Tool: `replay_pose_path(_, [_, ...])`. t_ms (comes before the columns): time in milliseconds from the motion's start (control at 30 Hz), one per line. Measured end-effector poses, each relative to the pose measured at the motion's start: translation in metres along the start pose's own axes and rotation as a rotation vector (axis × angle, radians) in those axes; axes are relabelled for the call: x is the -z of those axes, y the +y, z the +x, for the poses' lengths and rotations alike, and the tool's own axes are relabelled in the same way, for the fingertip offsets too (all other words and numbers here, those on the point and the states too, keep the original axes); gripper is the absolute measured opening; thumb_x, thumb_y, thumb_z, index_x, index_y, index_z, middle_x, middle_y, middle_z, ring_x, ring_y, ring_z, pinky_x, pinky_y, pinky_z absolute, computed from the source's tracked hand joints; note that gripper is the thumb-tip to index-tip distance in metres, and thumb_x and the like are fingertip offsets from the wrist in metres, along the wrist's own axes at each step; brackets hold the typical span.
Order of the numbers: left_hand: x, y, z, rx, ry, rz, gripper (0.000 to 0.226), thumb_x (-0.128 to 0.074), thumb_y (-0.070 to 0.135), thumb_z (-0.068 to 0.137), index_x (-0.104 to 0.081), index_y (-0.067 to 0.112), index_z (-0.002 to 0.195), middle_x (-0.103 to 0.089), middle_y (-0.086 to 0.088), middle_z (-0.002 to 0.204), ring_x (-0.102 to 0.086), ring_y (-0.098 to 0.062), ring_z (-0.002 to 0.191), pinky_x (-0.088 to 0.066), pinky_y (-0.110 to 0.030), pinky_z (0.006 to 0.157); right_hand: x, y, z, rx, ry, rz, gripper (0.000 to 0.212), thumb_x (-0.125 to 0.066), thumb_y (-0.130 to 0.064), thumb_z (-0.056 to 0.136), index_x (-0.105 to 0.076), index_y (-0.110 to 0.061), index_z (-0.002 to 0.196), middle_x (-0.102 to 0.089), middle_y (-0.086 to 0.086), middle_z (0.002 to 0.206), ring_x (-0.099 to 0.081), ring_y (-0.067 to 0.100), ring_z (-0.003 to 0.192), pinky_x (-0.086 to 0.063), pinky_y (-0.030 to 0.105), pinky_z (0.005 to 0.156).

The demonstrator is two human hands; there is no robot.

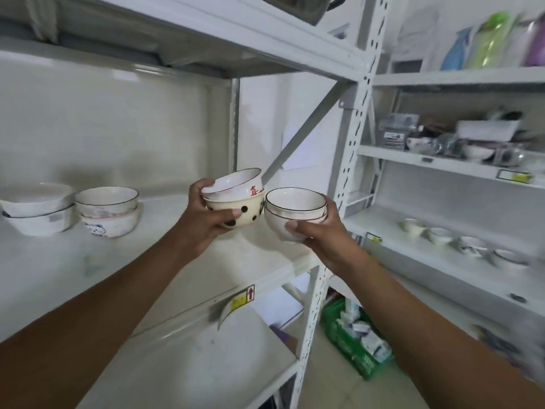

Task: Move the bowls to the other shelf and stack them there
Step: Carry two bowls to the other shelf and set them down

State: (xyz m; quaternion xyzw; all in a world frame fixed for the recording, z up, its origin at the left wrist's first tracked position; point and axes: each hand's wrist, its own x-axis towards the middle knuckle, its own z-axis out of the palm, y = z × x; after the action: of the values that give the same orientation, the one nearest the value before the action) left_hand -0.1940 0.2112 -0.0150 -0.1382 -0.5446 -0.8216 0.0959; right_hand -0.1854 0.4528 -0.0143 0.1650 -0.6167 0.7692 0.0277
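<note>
White metal shelving fills the room, one unit in front and another off to the right. Nearest the camera, both forearms reach out over the white shelf (124, 278) of the front unit. The left hand (203, 222) grips a two-bowl stack: a polka-dot bowl (236, 214) with a red-character bowl (236, 183) sitting tilted inside it, the thumb across the dotted wall and the fingers curled over the upper rim. The right hand (321, 234) cups a pair of black-rimmed bowls (295, 208), nested, with the thumb pressed on the lower bowl's side. The two loads are almost touching, held above the shelf, not yet set down.

The tilted upper bowl looks the likeliest trouble: it seems loosely seated and could slide out if the left hand tips further. A knock between the two stacks could chip a rim.

Farther left on the same shelf stand two stacked pairs, the panda-print stack (109, 212) and a larger stack (37, 214). Combining loads there one-handed risks toppling them. Several bowls (442, 234) remain on the right-hand unit.
</note>
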Motion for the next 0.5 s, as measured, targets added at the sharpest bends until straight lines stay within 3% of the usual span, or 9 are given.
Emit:
replay_pose_path(133, [-0.040,-0.011,-0.007,0.043,-0.114,-0.060,0.079,-0.079,-0.002,0.052,-0.042,0.036,0.111,-0.048,0.005,0.124,-0.054,-0.020,0.106,-0.057,-0.035,0.066,0.035,-0.014,-0.032,-0.001,0.109,0.017,0.090,-0.079,0.015,0.068,-0.038,-0.018,0.140,-0.061,0.010,0.128,-0.064,0.028,0.114,-0.060,0.039,0.082])
replay_pose_path(233, [-0.070,-0.021,-0.010,0.078,-0.198,-0.097,0.084,-0.083,0.007,0.041,-0.045,0.039,0.109,-0.048,0.005,0.123,-0.055,-0.020,0.103,-0.057,-0.033,0.067,0.061,-0.023,-0.053,0.025,0.169,0.018,0.099,-0.081,0.006,0.060,-0.034,-0.017,0.144,-0.060,0.010,0.130,-0.062,0.030,0.118,-0.056,0.047,0.092])
replay_pose_path(333, [-0.102,-0.034,-0.012,0.102,-0.252,-0.119,0.084,-0.079,-0.004,0.049,-0.043,0.037,0.113,-0.049,0.003,0.118,-0.056,-0.019,0.100,-0.058,-0.033,0.067,0.087,-0.031,-0.074,0.031,0.238,0.024,0.108,-0.091,-0.002,0.051,-0.036,-0.017,0.143,-0.060,0.012,0.132,-0.062,0.033,0.120,-0.051,0.055,0.098])
replay_pose_path(500, [-0.152,-0.058,-0.011,0.146,-0.368,-0.147,0.086,-0.083,0.003,0.044,-0.044,0.037,0.112,-0.048,-0.005,0.124,-0.055,-0.024,0.102,-0.059,-0.037,0.066,0.131,-0.044,-0.102,0.058,0.394,-0.016,0.090,-0.078,0.011,0.070,-0.035,-0.015,0.144,-0.058,0.011,0.132,-0.063,0.022,0.109,-0.059,0.040,0.083])
